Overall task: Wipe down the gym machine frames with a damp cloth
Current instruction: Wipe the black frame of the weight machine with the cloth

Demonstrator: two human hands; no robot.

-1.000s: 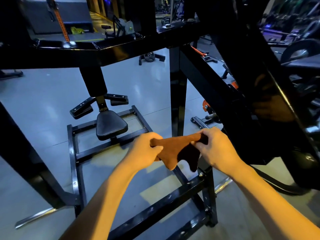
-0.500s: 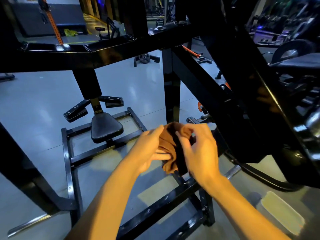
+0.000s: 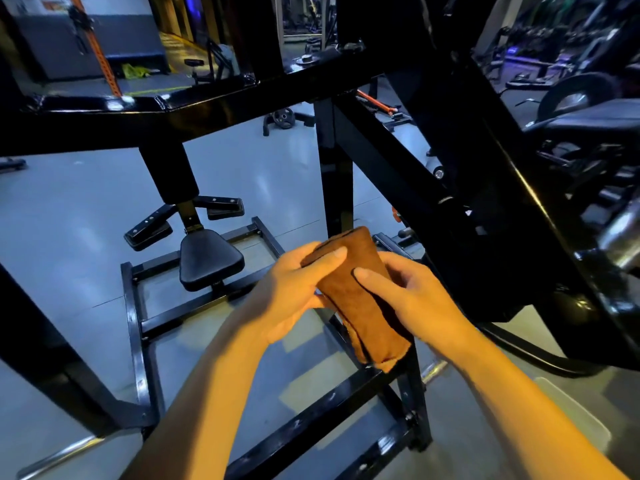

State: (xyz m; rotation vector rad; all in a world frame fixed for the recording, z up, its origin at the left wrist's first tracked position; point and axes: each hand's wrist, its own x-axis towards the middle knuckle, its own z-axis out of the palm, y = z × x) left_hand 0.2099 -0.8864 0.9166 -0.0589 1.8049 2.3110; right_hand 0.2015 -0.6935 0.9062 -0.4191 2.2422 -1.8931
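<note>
Brown and suede-like, the cloth (image 3: pixel 360 299) is held folded into a thick oblong pad between both hands, in the air above the lower bars of the black machine frame (image 3: pixel 221 112). The left hand (image 3: pixel 294 292) is wrapped round the pad's upper left edge: its thumb is laid across the top face near the far end, and its fingers (image 3: pixel 320 301) are curled beneath, so that the cloth is gripped between thumb and fingers. The right hand (image 3: pixel 412 299) is closed on the opposite long edge, with its thumb pressed flat on the top face near the middle and the remaining fingers tucked under the pad, largely hidden by the cloth. The pad is tilted, its far end raised toward the upright post (image 3: pixel 336 188) and its near end hung lower, past the right wrist, where the folded layers are seen as dark seams. No part of the cloth is seen touching the frame. Below the hands, a base of black rails (image 3: pixel 133 327) is laid on the pale grey floor (image 3: pixel 69 209), and a small black padded seat (image 3: pixel 209 259) is mounted on it to the left, with two black footplates (image 3: pixel 149 230) behind it. A thick diagonal beam (image 3: pixel 491 140) is seen rising to the right, close beside the right hand.
</note>
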